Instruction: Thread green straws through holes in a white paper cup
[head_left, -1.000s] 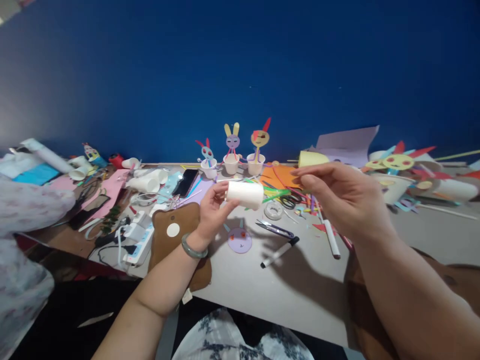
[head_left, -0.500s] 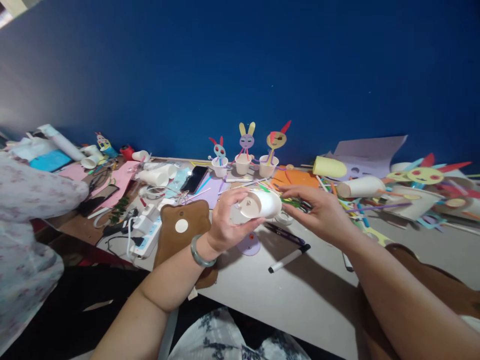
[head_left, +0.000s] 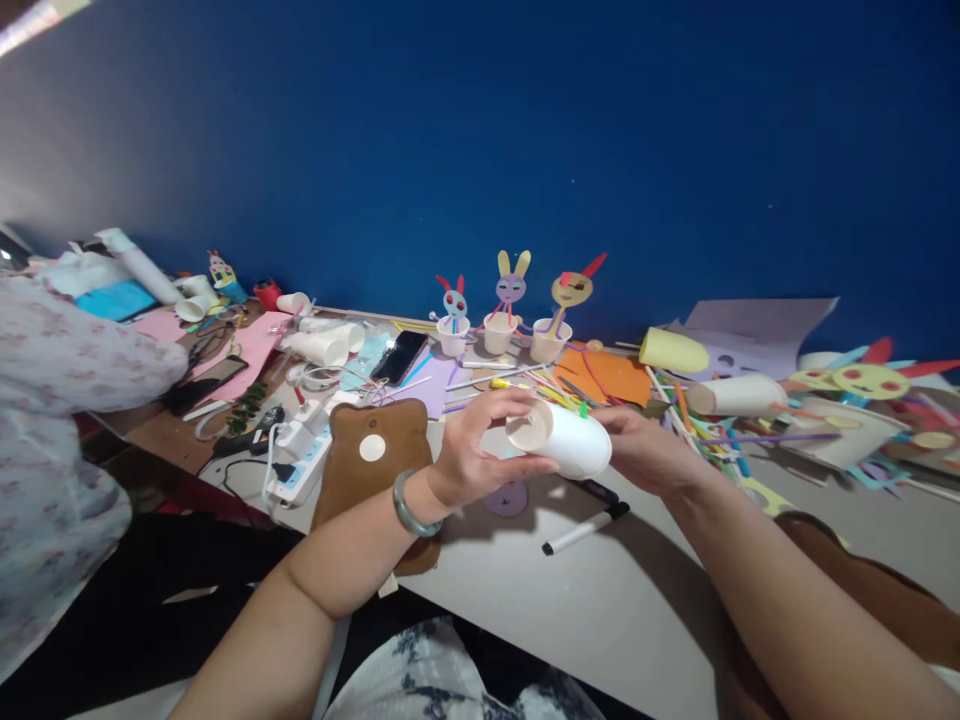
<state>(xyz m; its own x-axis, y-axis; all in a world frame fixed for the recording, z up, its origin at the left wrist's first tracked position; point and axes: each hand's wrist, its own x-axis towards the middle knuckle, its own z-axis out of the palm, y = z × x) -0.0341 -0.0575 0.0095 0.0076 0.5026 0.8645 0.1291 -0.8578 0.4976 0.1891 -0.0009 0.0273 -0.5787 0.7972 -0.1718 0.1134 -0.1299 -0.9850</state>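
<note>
A white paper cup (head_left: 574,440) lies sideways in the air above the table, its recessed base facing left and its wider rim to the right. My left hand (head_left: 480,450) grips the base end between thumb and fingers. At the rim end, my right hand (head_left: 645,450) has its fingers against the cup, with some fingertips hidden by it. A small green piece (head_left: 583,410) shows at the cup's upper edge; whether it touches the cup I cannot tell. Below are a black-and-white marker (head_left: 585,530) and a purple paper disc (head_left: 506,498), partly covered.
Several paper cups with rabbit figures, one being a cup (head_left: 499,335), stand by the blue wall. A brown bear-shaped mat (head_left: 367,490), a power strip (head_left: 304,470) and a phone (head_left: 400,357) lie left. Craft sticks and a yellow cup (head_left: 673,350) lie right. Another person's sleeve (head_left: 90,340) is far left.
The cup has shifted right and slightly down in my left hand. My right hand, formerly spread beside the cup, has closed in on its rim end. The view has also shifted slightly.
</note>
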